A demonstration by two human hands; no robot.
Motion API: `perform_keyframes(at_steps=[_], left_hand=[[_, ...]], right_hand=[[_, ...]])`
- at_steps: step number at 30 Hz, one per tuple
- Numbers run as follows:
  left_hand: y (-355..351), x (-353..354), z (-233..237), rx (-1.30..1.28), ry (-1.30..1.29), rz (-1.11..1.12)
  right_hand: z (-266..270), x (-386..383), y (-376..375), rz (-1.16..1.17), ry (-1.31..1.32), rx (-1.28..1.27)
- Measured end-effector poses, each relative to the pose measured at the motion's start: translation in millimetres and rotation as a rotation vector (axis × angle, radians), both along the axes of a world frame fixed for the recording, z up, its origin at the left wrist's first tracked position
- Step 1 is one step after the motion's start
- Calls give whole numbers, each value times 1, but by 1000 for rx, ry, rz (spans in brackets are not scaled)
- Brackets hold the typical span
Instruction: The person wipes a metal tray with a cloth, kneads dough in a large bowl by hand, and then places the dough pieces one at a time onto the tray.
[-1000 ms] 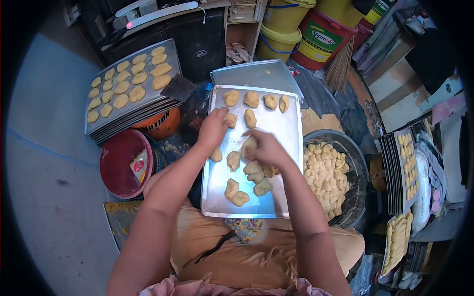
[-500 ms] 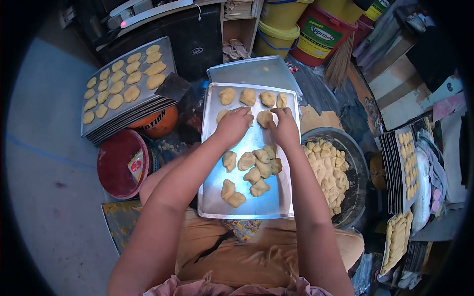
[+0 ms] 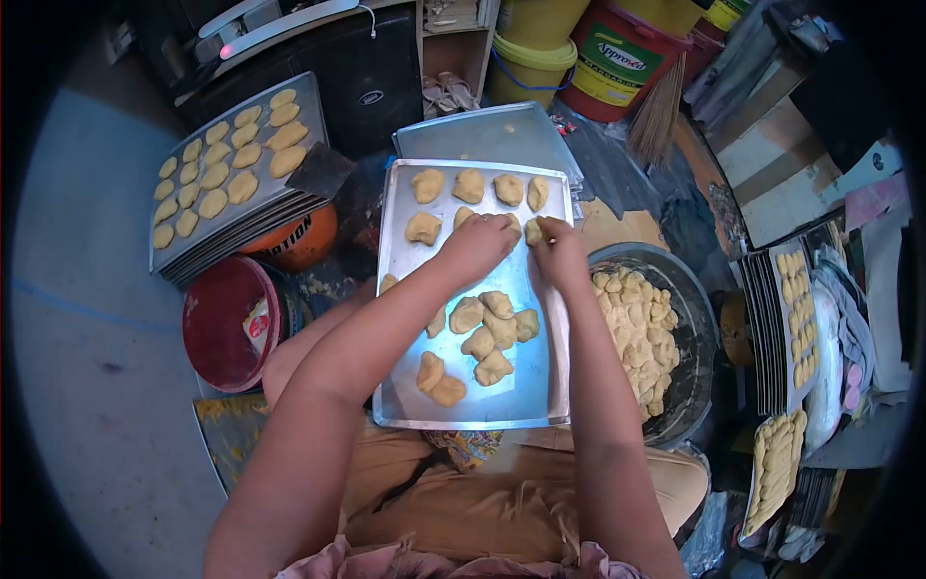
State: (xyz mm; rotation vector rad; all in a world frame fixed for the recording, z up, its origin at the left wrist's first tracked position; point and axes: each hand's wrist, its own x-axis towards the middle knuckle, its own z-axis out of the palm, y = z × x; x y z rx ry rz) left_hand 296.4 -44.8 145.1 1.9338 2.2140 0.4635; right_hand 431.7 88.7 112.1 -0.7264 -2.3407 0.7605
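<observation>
A metal baking tray (image 3: 405,415) rests across my lap, holding lumps of dough. A row of spaced dough pieces (image 3: 469,187) runs along its far edge, with a second row below it. My left hand (image 3: 477,249) reaches over that second row, its fingers closed around a dough piece (image 3: 513,224) that they partly cover. Beside it, my right hand (image 3: 559,253) pinches another dough piece (image 3: 533,233) close to the tray's right rim. Nearer to me lies a loose cluster of dough lumps (image 3: 500,330); my left forearm hides part of the tray.
On the right stands a dark basin (image 3: 696,338) heaped with dough lumps. A stack of trays (image 3: 207,232) bearing flattened dough is at left, above a red bucket (image 3: 198,333). More trays (image 3: 502,121) lie beyond mine. Margarine buckets (image 3: 617,58) and a broom (image 3: 659,121) are behind.
My left hand has moved right along the second row, uncovering a dough piece at its left. My right hand has shifted to the row's right end. The view has shifted slightly.
</observation>
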Motion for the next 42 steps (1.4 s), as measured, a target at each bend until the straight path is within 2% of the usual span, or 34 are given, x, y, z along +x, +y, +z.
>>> perform_keyframes(at_steps=[3,9,10,15,19,23,26,29,32,33,35,37,38,41,42], left_hand=[[-2,1,-2,-10,-57,28],[-40,12,-6,273,42,106],[-55,13,3,285,-58,131],[-141,6,18,85,-197,242],[-186,11,20,112,-237,368],[-196,21,-6,149,-248,459],[-194,21,-19,196,-278,458],[-189,12,-22,249,-306,431],[-179,6,-22,253,-310,414],[-174,6,-20,252,-305,405],[-163,7,-22,288,-323,422],[-155,8,-23,306,-329,439],[-150,9,-23,303,-328,443],[-144,10,-27,298,-314,438],[-143,10,-26,297,-308,434]], right_hand=[[-6,-4,-9,-45,-136,112],[-3,-2,-22,-126,-305,297],[1,1,-23,-114,-306,289],[2,1,-16,-42,-224,175],[3,-2,-28,-156,-68,97],[-5,-6,-28,-122,-287,325],[15,-1,-40,-153,-396,482],[45,14,-68,206,-272,79],[65,19,-115,624,-570,127],[69,12,-125,588,-679,106],[66,0,-118,526,-683,82],[66,-13,-108,269,-526,-339],[65,-17,-103,257,-498,-331],[52,-9,-102,533,-626,32],[49,-5,-106,582,-561,253]])
